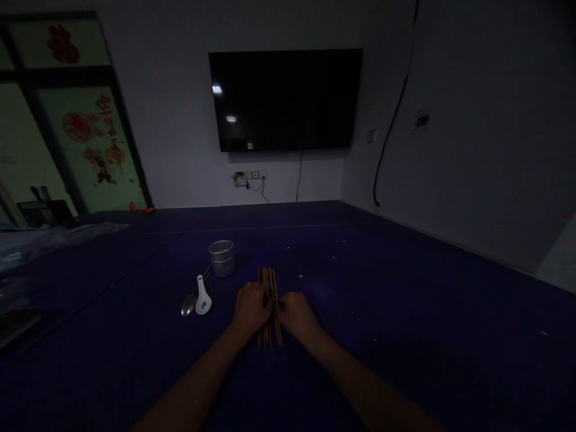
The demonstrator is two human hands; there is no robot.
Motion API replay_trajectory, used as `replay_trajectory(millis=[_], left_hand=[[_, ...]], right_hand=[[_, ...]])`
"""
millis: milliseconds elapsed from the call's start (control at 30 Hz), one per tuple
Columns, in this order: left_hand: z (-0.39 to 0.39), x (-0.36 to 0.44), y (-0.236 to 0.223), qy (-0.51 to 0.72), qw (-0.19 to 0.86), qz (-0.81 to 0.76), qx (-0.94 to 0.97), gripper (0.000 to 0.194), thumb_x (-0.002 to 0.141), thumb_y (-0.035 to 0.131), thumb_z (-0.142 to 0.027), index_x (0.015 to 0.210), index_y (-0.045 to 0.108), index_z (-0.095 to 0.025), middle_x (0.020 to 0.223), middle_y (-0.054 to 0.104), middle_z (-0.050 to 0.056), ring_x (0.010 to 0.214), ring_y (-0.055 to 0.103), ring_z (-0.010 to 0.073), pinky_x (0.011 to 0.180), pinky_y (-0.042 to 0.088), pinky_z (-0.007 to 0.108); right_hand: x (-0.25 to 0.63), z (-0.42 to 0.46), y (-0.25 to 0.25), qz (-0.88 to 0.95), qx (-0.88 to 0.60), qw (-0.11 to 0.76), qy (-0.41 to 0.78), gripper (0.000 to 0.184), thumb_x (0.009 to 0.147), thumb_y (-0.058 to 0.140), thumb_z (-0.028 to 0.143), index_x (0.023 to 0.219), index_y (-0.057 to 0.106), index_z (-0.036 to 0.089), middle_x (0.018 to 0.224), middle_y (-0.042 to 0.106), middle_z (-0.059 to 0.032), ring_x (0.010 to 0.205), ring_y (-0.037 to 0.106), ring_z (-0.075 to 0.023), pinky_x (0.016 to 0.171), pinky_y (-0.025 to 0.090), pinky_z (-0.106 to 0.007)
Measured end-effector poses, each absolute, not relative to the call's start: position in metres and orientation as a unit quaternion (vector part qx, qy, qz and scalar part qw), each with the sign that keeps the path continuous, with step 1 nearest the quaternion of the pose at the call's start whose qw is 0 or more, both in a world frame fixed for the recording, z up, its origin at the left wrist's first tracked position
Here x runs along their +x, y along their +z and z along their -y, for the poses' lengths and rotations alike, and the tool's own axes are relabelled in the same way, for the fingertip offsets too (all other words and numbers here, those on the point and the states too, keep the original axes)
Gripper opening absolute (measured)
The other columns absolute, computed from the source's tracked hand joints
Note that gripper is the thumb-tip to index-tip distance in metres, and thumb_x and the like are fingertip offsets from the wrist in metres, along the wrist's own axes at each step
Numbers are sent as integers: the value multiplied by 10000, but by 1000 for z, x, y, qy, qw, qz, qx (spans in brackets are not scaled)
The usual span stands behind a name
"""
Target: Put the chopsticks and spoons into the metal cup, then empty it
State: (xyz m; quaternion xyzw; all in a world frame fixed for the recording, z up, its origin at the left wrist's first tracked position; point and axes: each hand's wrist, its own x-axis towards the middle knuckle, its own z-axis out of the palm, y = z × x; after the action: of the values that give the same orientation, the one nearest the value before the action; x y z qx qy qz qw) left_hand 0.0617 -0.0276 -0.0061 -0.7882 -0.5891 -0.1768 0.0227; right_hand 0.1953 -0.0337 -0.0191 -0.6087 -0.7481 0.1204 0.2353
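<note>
Shiny metal spoon (188, 305): on the dark purple surface (387, 366), untouched.
White spoon, blue motif (203, 304): just beside it, untouched.
Silver metal cup (222, 262): upright, untouched.
Left hand (251, 307): curled over thin yellow-brown sticks (270, 282); I can't tell its grip.
Sticks: under and between the hands, roughly parallel, gaps showing; I judge the handling unfinished.
Right hand (297, 313): bent at their right edge, grip hidden.

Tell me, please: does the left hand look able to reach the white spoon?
Probably yes: the white spoon lies to the left of the left hand, with nothing visible between them, though that hand is at the thin sticks now.
</note>
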Motion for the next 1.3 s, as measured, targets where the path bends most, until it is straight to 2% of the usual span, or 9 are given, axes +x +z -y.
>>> replay_trajectory(millis=[233,433,800,1067,1300], left_hand=[[25,62,-9,-172,16,582,-795,144,807,484,-293,824,584,-190,916,632,64,973,529,220,770,368,322],[26,63,-7,-169,11,584,-794,166,816,478,-322,839,580,-194,916,625,64,980,520,220,781,364,327],[26,62,-6,-180,27,602,-778,178,831,461,-297,846,606,-194,942,630,62,966,531,202,779,368,311],[28,60,-1,-147,61,617,-771,259,856,424,-351,843,624,-187,950,641,84,993,516,233,800,367,350],[26,63,-4,-152,42,597,-787,213,836,445,-305,833,621,-185,927,630,79,987,517,226,799,372,344]], right_hand=[[194,36,-15,752,-600,232,139,240,790,501,178,906,711,161,821,711,-106,751,649,-169,598,360,-224],[193,37,-14,743,-611,236,141,227,785,497,168,852,713,146,819,712,-117,761,652,-181,616,375,-225],[193,36,-20,732,-628,229,135,205,774,537,195,878,707,147,866,704,-125,838,645,-193,666,395,-216],[190,38,-20,731,-632,223,127,204,804,519,204,869,700,137,850,696,-128,822,646,-186,671,405,-218],[188,41,-14,732,-634,214,127,227,825,493,218,854,705,140,842,701,-136,829,651,-195,675,408,-226]])
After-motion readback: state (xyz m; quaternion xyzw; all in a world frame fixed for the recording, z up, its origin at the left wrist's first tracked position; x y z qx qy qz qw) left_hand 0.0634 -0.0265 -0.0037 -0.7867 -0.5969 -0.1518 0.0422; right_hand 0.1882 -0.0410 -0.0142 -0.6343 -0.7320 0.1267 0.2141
